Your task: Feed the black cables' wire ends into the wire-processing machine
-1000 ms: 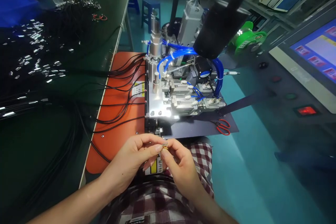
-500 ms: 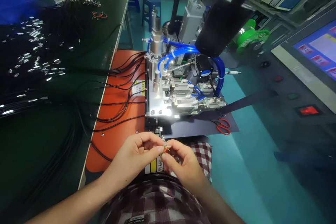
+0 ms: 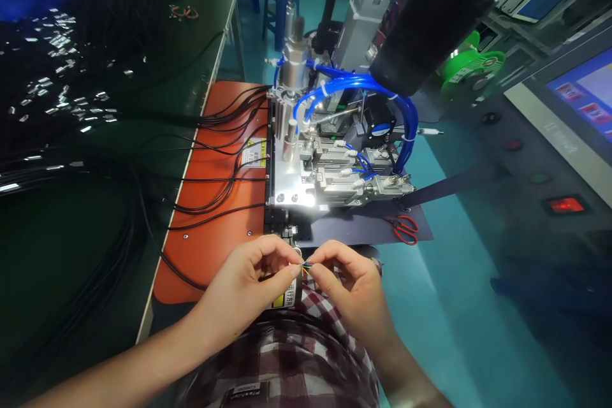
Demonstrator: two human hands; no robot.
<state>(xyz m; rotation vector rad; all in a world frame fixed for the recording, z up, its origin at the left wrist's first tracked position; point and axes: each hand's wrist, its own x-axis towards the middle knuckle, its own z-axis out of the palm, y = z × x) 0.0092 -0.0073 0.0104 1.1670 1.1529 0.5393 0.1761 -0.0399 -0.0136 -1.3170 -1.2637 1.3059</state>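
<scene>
Between my two hands, low in the middle of the head view, is a small bundle of thin coloured wires (image 3: pixel 306 265); green, blue and yellow strands show. My left hand (image 3: pixel 261 274) pinches one end between thumb and forefinger. From the other side, my right hand (image 3: pixel 345 277) pinches the strands with its thumb and fingertips. The rest of what they hold is hidden by the fingers. Just beyond my hands stands a metal machine (image 3: pixel 329 172) with blue air tubes (image 3: pixel 363 81). Black cables (image 3: pixel 224 201) run into its left side across an orange plate (image 3: pixel 210 245).
Red-handled scissors (image 3: pixel 406 229) lie on the machine's dark base. At left, a dark table (image 3: pixel 95 255) carries heaps of black cables with shiny ends. A control panel with a lit red switch (image 3: pixel 565 205) stands at right. Behind are a green spool (image 3: pixel 471 64) and a blue stool (image 3: pixel 281 13).
My right hand has shifted slightly right, away from my left fingertips, so more of the coloured strands shows between them. The camera view has moved a little. Both hands keep their pinch.
</scene>
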